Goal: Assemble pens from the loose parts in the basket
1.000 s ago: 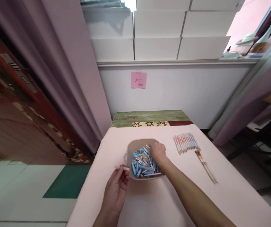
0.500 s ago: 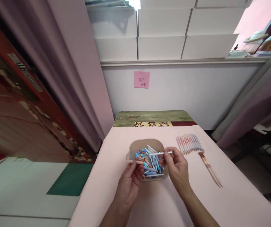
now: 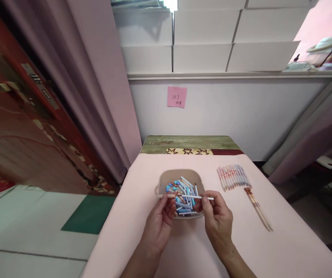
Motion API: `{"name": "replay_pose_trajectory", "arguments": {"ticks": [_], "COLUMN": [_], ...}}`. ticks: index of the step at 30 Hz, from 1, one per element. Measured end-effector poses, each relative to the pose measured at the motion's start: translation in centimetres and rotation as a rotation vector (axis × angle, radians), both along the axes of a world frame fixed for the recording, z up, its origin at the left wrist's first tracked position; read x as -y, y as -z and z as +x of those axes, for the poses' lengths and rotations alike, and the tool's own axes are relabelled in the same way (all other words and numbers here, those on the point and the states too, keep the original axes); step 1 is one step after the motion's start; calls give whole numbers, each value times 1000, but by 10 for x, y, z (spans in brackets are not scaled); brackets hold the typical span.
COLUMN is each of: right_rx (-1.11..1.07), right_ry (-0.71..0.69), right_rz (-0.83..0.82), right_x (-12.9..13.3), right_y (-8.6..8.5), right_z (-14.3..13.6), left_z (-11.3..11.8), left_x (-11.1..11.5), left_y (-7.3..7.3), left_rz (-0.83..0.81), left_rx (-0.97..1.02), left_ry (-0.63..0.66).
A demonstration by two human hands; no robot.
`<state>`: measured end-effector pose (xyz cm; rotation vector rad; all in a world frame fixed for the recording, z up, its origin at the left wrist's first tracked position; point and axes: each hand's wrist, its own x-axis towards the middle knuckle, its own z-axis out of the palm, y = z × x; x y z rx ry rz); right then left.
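Observation:
Over the near part of a translucent box (image 3: pixel 166 175), my left hand (image 3: pixel 162 216) pinches a short cream-coloured pen barrel (image 3: pixel 166 196). Between the thumb and fingers of my right hand (image 3: pixel 216 212) is a thin white stick (image 3: pixel 193 197), its left end pointing at the barrel. The two pieces lie nearly in one line; whether their ends touch is too small to tell. Inside the box are several blue, white and orange pen parts (image 3: pixel 183 204) and small blue caps (image 3: pixel 170 187).
Several pens lie in a row (image 3: pixel 233 177) on the pink tabletop (image 3: pixel 258 247), right of the box. Nearer stand-alone pens (image 3: pixel 258 210) lie slanted below them. A green patterned board (image 3: pixel 183 142) is at the table's far edge, before the wall.
My right hand has moved down and brought the white stick level with the barrel in my left hand. The view has shifted slightly.

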<state>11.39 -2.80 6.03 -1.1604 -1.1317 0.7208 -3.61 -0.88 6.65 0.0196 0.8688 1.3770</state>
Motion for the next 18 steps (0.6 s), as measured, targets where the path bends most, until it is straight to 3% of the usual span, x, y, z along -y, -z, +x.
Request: {"name": "replay_pose_trajectory", "arguments": {"ticks": [7, 14, 18], "right_rx": [116, 15, 113], "right_ry": [-6, -148, -189], "right_rz": [7, -52, -19], "right_x": [1, -1, -1], "right_y": [2, 6, 7], "right_z": [-1, -8, -13], "left_z": [4, 5, 10], "left_x": [2, 11, 16], "left_y": [1, 0, 4], "left_rz": [-14, -74, 4], "left_rx": [-2, -34, 62], "left_ry": [41, 58, 146]}}
